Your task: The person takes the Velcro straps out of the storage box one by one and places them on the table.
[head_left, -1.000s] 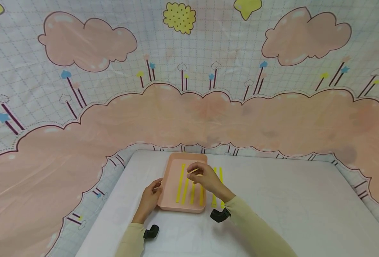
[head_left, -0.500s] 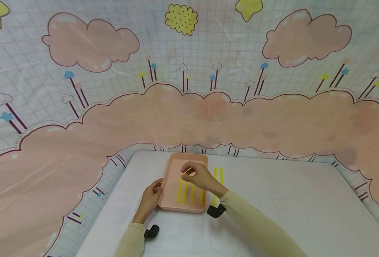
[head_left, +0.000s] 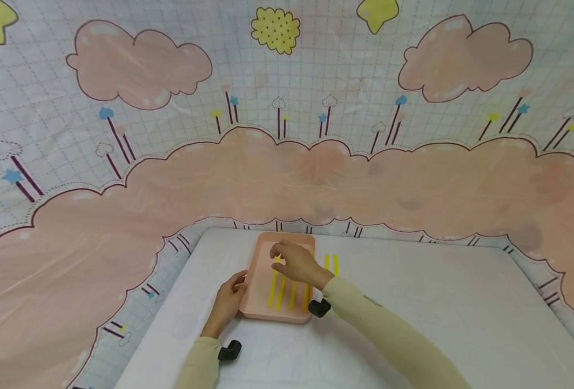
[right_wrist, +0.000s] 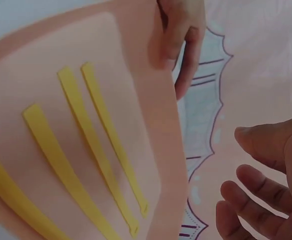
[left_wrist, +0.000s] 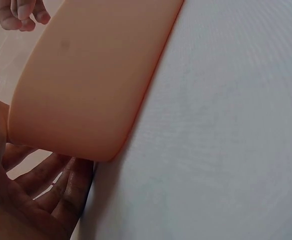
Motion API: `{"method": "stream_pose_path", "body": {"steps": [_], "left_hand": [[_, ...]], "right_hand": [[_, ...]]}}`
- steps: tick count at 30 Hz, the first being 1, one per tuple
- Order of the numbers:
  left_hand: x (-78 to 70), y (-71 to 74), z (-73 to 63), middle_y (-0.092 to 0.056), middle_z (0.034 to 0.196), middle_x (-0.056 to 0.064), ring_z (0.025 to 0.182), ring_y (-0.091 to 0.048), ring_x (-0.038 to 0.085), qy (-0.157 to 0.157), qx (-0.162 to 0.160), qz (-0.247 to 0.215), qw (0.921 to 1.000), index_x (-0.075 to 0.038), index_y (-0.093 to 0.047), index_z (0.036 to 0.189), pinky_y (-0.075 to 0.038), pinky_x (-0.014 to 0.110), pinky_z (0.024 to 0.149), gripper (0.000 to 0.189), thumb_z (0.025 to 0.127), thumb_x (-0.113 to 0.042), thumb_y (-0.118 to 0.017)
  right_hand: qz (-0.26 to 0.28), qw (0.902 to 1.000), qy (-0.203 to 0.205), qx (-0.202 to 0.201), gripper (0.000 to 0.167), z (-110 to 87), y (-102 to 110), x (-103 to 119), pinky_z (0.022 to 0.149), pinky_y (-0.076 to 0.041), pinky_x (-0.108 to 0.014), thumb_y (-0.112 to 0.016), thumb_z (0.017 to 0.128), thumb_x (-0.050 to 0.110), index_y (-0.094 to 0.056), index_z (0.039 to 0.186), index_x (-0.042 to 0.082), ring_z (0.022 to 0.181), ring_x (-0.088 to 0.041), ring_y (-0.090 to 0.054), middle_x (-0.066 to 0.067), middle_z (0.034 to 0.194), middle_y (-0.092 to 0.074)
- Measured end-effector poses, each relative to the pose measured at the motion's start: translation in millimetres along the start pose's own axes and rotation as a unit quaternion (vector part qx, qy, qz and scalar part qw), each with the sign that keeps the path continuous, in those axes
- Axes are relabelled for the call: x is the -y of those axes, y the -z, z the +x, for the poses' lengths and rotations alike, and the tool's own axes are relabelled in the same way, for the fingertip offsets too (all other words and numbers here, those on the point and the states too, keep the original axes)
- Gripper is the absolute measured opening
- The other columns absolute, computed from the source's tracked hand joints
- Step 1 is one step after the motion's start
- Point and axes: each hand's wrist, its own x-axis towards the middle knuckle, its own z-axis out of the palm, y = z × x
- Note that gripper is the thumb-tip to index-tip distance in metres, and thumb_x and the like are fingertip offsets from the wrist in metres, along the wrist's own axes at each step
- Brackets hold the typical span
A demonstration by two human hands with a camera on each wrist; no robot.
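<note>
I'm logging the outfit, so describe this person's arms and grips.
The left sleeve and right sleeve are long, plain pale yellow-beige; the right one bears a small dark mark, too small to read. A black, angular left wrist device and a similar right wrist device are worn. The left grip and right grip are gloveless.

The table (head_left: pixel 437 302) has a smooth white top. A peach-coloured tray (head_left: pixel 277 316) lies on it, left of the middle and near the far edge. To the right, apart from the tray, lie two yellow strips (head_left: pixel 336 263), side by side, partly hidden.
</note>
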Motion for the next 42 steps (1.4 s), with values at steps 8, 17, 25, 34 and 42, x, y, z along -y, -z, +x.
{"method": "stream_pose_path", "body": {"steps": [8,17,25,34,42], "left_hand": [[0.5,1.3,0.7,-0.061,0.129,0.022,0.117,-0.062,0.035,0.002,0.004,-0.002,1.0000,-0.007,-0.054,0.140,-0.053,0.046,0.095,0.042,0.098,-0.006,-0.054],[-1.5,2.0,0.3,-0.060,0.131,0.023,0.118,-0.061,0.035,0.007,0.006,-0.003,1.0000,-0.007,-0.053,0.140,-0.053,0.046,0.095,0.042,0.098,-0.006,-0.052],[-3.4,2.0,-0.4,-0.061,0.130,0.022,0.118,-0.061,0.035,0.004,0.001,-0.003,1.0000,-0.007,-0.054,0.140,-0.053,0.046,0.096,0.042,0.098,-0.006,-0.053],[-4.3,4.0,-1.9,-0.062,0.126,0.023,0.116,-0.063,0.036,-0.006,0.004,-0.009,0.9999,-0.005,-0.055,0.138,-0.054,0.046,0.094,0.042,0.097,-0.004,-0.053],[-2.8,3.1,-2.2,-0.062,0.126,0.022,0.114,-0.063,0.035,-0.006,0.007,-0.014,0.9999,-0.005,-0.054,0.138,-0.054,0.044,0.092,0.042,0.096,-0.003,-0.053]], "right_hand": [[-0.080,0.9936,0.018,0.077,0.026,16.9,-5,-1,0.073,-0.053,-0.028,-0.071,0.091,0.025,-0.064,0.115,0.017,0.097,-0.015,-0.060,-0.001,0.114,-0.062],[-0.156,0.9749,0.080,0.137,0.028,24.6,-16,3,0.079,-0.054,-0.026,-0.070,0.092,0.023,-0.060,0.118,0.020,0.107,-0.017,-0.056,0.001,0.120,-0.059],[-0.222,0.9594,0.101,0.141,0.027,27.7,-23,-2,0.077,-0.054,-0.026,-0.071,0.091,0.024,-0.059,0.115,0.021,0.100,-0.017,-0.057,0.001,0.113,-0.059],[-0.267,0.9466,0.072,0.166,0.024,33.8,-36,-8,0.076,-0.053,-0.026,-0.067,0.093,0.022,-0.060,0.115,0.028,0.100,-0.015,-0.057,0.003,0.115,-0.059],[-0.279,0.9396,0.060,0.188,0.019,37.0,-44,-7,0.075,-0.052,-0.025,-0.061,0.097,0.021,-0.062,0.114,0.029,0.097,-0.012,-0.054,0.005,0.112,-0.058]]}}
